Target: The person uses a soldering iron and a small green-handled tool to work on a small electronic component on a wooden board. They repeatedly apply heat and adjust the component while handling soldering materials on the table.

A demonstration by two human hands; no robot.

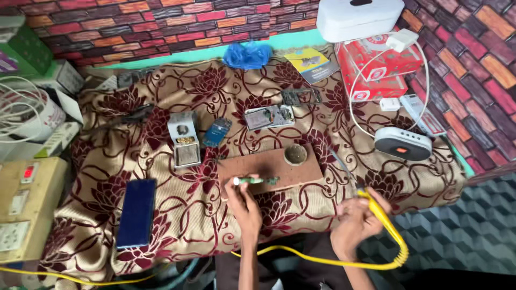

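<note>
My left hand (pixel 244 201) pinches a small green circuit board (pixel 258 180) and holds it against the near edge of a brown wooden block (pixel 269 166). A small round tin (pixel 295 154) sits on the block's far right corner. My right hand (pixel 355 220) grips a yellow-handled soldering iron (pixel 376 207), whose thin metal tip (pixel 339 164) points up and left, to the right of the block. The iron's yellow cable (pixel 322 261) loops across my lap. Both hands rest at the near edge of the floral cloth (pixel 177 215).
A dark blue phone (pixel 137 212) lies at the left. A grey tip-cleaner stand (pixel 184 138), a blue module (pixel 217 131) and an opened phone (pixel 269 116) lie behind the block. A white speaker (pixel 403 143), red boxes (pixel 379 70) and a power-socket board (pixel 24 209) flank the cloth.
</note>
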